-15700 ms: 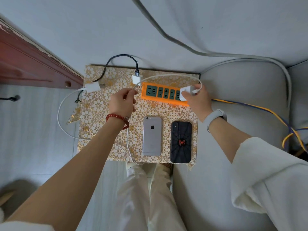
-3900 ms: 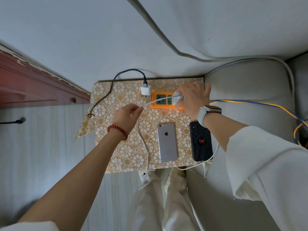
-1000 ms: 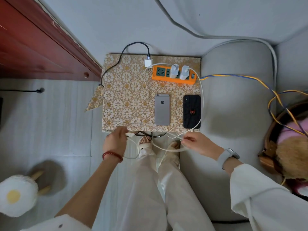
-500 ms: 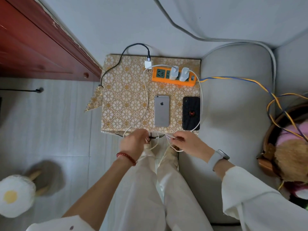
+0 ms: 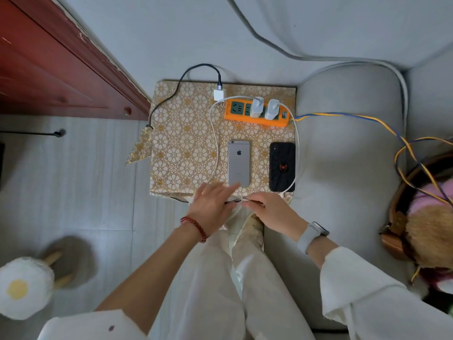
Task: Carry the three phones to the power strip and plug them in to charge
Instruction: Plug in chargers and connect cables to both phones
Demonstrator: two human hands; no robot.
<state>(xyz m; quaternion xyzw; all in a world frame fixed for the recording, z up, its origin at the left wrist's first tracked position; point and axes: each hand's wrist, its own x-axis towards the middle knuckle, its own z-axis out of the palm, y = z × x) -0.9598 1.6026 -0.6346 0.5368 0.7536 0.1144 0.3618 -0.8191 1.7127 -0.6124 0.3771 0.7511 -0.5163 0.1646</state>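
Note:
A silver phone (image 5: 239, 163) and a black phone with a red spider (image 5: 282, 166) lie face down side by side on the gold floral table (image 5: 181, 143). Behind them sits the orange power strip (image 5: 256, 119) with two white chargers (image 5: 257, 107) plugged in. Their white cables (image 5: 213, 133) loop down both sides to the table's front edge. My right hand (image 5: 269, 209) pinches a white cable end there. My left hand (image 5: 210, 207) lies beside it, fingers stretched toward the silver phone's bottom edge, and the left cable disappears under it. No third phone is in view.
A third white charger (image 5: 219, 95) with a black cable lies left of the strip. A grey sofa (image 5: 343, 155) borders the table on the right, red wooden furniture (image 5: 49, 69) on the left. Yellow-blue wires (image 5: 367, 119) lead to a basket (image 5: 397, 231). An egg-shaped plush (image 5: 22, 288) lies on the floor.
Both hands have come together at the table's front edge with the cable ends. My left hand has spread its fingers and moved up toward the silver phone.

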